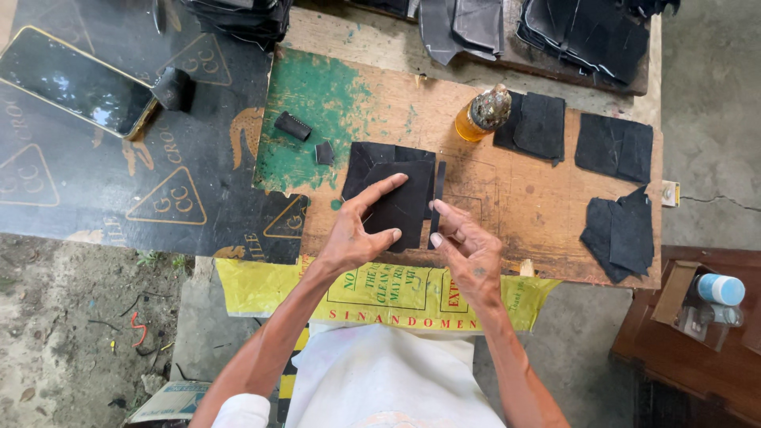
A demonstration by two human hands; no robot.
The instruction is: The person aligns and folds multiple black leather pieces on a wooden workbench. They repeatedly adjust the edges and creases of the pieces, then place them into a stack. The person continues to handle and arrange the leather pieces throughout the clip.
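A stack of black leather pieces lies in the middle of a worn wooden board. My left hand rests flat on the top piece, index finger stretched across it and thumb at its lower edge. My right hand is just right of the stack, its fingertips pinching the lower end of a narrow black strip that runs along the piece's right edge.
An amber glue bottle lies on the board beside more black cut pieces at the right. Small black scraps sit on the green-painted patch. A phone lies at the far left. A small wooden box with bottles stands at the lower right.
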